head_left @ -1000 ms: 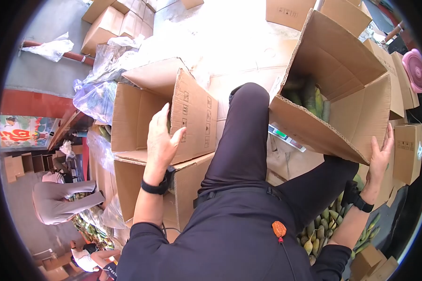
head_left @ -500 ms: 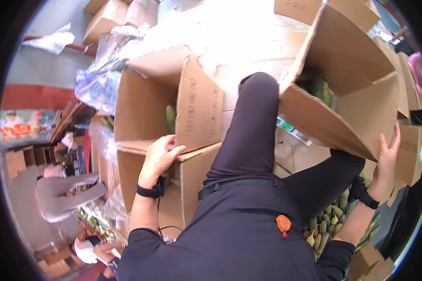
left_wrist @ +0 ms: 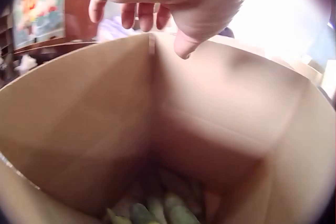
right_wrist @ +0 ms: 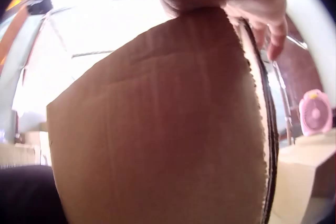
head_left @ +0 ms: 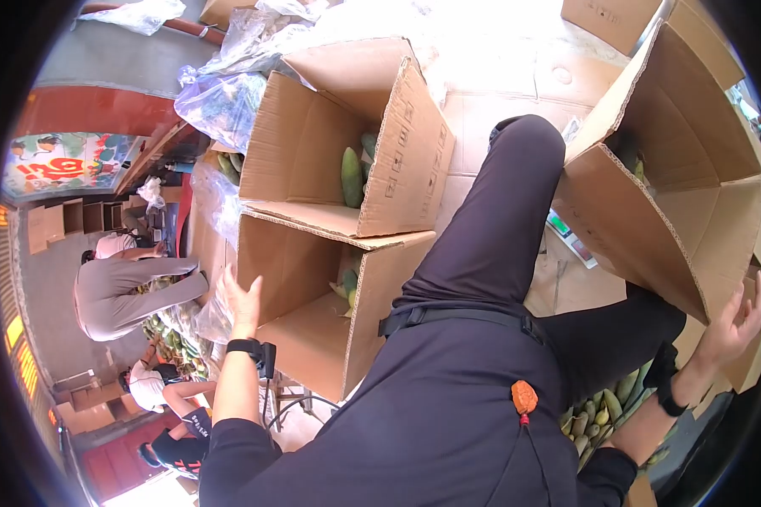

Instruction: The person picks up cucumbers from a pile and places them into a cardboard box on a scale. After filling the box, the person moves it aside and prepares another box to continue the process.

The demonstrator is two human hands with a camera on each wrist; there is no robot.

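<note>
My left hand (head_left: 242, 300) is held with fingers spread at the outer rim of the nearer left cardboard box (head_left: 300, 262). In the left wrist view its thumb and fingers hang above that box's corner, with several long green gourd-like fruits (left_wrist: 178, 211) at the bottom. Behind stands a second open box (head_left: 292, 139) with similar fruits (head_left: 352, 177) inside. My right hand (head_left: 740, 321), fingers extended, is against the near corner of the tilted right box (head_left: 617, 220). In the right wrist view the palm is at the top of its cardboard wall (right_wrist: 168, 113), fingers past the edge.
A scale (head_left: 571, 239) with a green display sits beside the right box. More fruits (head_left: 596, 414) lie near my right leg. Plastic bags (head_left: 224, 106) are beyond the left boxes. Other people (head_left: 131, 291) are at the far left. A pink fan (right_wrist: 315, 112) stands on the right.
My left hand has drawn back from the farther left box to the nearer one's outer side. My right hand stays by the right box's corner. The head view has shifted.
</note>
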